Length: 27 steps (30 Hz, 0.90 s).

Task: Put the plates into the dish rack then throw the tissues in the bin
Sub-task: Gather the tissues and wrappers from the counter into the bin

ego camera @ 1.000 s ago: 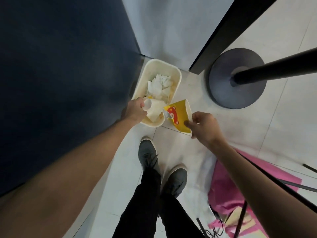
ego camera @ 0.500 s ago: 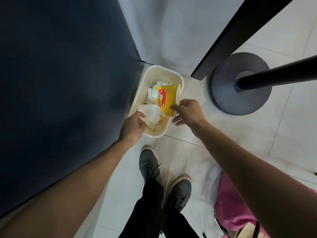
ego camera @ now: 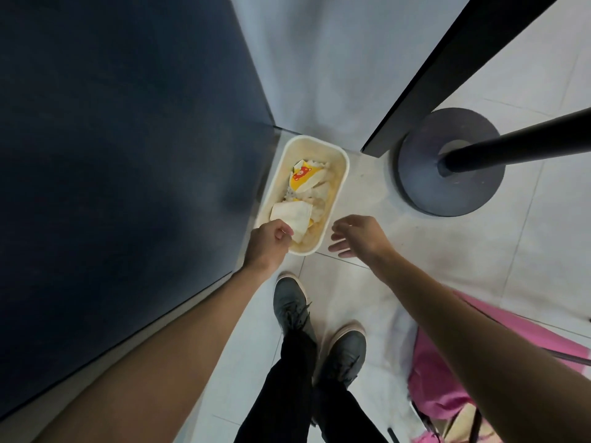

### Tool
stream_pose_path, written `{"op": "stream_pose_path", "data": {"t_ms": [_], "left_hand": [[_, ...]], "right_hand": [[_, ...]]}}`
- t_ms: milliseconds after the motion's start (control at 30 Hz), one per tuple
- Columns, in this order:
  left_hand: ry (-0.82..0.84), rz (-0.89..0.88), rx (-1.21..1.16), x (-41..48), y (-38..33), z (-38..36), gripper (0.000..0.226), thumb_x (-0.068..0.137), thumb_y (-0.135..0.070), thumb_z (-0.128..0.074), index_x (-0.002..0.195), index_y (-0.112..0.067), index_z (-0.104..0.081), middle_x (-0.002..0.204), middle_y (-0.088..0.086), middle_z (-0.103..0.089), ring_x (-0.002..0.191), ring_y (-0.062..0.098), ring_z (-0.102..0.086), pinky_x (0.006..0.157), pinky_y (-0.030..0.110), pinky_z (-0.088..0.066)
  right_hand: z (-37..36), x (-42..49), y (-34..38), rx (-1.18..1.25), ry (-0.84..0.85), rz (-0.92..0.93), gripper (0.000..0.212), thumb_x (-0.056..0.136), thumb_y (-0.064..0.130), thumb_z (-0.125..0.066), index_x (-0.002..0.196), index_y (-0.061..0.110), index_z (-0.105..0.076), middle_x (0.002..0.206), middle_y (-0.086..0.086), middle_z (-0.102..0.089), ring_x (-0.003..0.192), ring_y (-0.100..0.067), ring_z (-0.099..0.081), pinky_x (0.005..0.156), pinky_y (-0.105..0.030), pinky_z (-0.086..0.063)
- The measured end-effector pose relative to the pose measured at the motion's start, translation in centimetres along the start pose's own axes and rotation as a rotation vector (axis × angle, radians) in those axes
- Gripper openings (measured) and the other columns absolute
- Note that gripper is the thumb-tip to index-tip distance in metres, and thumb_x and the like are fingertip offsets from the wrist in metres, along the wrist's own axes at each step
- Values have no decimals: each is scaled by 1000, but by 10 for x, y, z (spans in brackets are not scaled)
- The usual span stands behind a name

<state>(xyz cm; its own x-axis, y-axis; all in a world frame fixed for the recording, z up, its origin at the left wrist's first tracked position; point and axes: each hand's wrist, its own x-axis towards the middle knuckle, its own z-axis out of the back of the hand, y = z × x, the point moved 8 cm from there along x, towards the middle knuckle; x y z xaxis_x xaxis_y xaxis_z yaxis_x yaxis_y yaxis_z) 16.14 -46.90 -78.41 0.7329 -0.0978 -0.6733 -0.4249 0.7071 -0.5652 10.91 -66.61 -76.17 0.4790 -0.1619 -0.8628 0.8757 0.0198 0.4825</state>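
A cream bin (ego camera: 339, 187) stands on the floor against the dark cabinet. Inside lie crumpled white tissues (ego camera: 319, 190) and a yellow wrapper with a red bear print (ego camera: 303, 176). My left hand (ego camera: 269, 245) is at the bin's near rim and pinches a folded white tissue (ego camera: 293, 216) that hangs over the bin's opening. My right hand (ego camera: 358, 235) hovers just right of the bin with its fingers spread and nothing in it. No plates or dish rack are in view.
A dark blue cabinet face (ego camera: 121, 174) fills the left. A black stand with a round base (ego camera: 451, 164) sits right of the bin. A black door frame (ego camera: 447, 71) slants above. Pink cloth (ego camera: 447, 388) lies at the lower right. My shoes (ego camera: 319, 334) are below the bin.
My right hand carried the yellow wrapper over the bin, let it drop inside and drew back to the right, empty. My left hand still holds its white tissue at the near rim.
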Motion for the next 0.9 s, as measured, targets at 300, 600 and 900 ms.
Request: {"op": "stream_pose_path", "data": {"t_ms": [300,600,900], "left_hand": [[19,-12,-208,-91,-67,9,16,99,-15,-57,85,-14,-65,69,0,-67,55,5,-60,55,14,-45],[-50,-106,-219,-206,-151,80,17,95,0,-55,85,-8,-67,66,1,-64,50,0,-55,47,10,-40],[-199,-319,-37,-345,-231,154,40,96,-10,-61,135,-15,-56,131,1,-59,113,15,-58,92,17,-45]], "right_hand": [[5,-100,22,-26,-10,98,17,93,8,-51,89,7,-68,82,-12,-71,70,-24,-70,59,-27,-49],[25,-232,88,-227,-39,331,26,92,7,-45,85,6,-70,80,-12,-72,75,-26,-68,65,-29,-52],[33,-385,134,-645,-46,594,45,96,22,-54,140,11,-49,134,-11,-51,123,-28,-48,104,-31,-34]]}}
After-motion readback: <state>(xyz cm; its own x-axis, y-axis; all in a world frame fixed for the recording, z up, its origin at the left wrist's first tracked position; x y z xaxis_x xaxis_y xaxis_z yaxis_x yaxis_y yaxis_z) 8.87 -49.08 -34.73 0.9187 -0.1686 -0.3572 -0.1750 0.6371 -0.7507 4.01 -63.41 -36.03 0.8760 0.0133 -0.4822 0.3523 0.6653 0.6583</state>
